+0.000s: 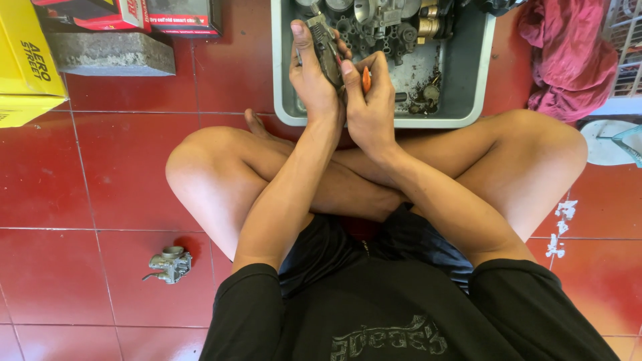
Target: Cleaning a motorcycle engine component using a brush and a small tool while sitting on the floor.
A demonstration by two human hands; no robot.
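I sit cross-legged on a red tiled floor. My left hand (311, 73) grips a dark grey metal engine part (326, 50), held upright over the near edge of a grey tray (461, 100). My right hand (368, 100) presses against it from the right and holds a tool with an orange handle (366, 79), its tip hidden behind the part. The tray holds several grimy metal and brass parts (394, 27).
A small grey carburettor (170, 264) lies on the floor at my left knee. Yellow box (23, 60), grey block (110, 53) and red boxes (127, 13) sit far left. A red cloth (568, 53) and a sandal (612, 140) lie at right.
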